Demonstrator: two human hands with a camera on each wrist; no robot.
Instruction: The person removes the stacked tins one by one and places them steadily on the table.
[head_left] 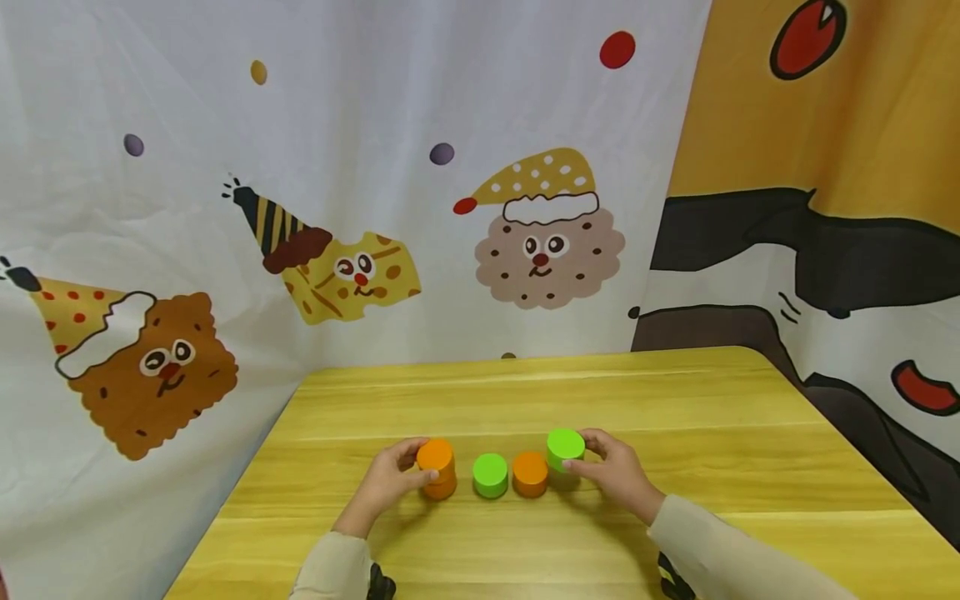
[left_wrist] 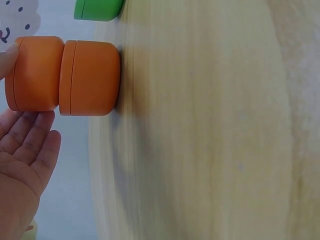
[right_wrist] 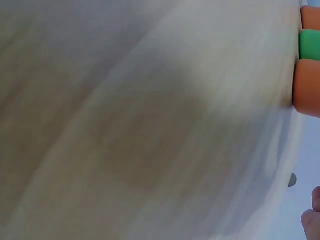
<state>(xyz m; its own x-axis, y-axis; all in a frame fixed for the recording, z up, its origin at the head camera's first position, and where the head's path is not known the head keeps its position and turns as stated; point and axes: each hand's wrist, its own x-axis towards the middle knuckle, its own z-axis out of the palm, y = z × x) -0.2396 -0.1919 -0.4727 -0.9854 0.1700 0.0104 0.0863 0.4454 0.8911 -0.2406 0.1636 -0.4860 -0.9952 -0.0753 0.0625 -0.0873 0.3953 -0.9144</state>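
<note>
My left hand (head_left: pixel 390 479) grips the upper of two stacked orange round containers (head_left: pixel 436 457); in the left wrist view the upper container (left_wrist: pixel 37 74) rests on or against the lower one (left_wrist: pixel 92 78), with the thumb and fingers around it. My right hand (head_left: pixel 617 472) holds a green round container (head_left: pixel 565 447) between thumb and fingers, raised above the table. Between the hands, a green container (head_left: pixel 491 476) and an orange container (head_left: pixel 530 475) stand side by side on the table. The right wrist view shows only the fingertips (right_wrist: pixel 312 222) of my right hand, at the lower right.
The wooden table (head_left: pixel 510 550) extends around the containers. Behind it hangs a white curtain (head_left: pixel 360 108) with cartoon figures, and at the right is a part printed in yellow and black (head_left: pixel 750 225).
</note>
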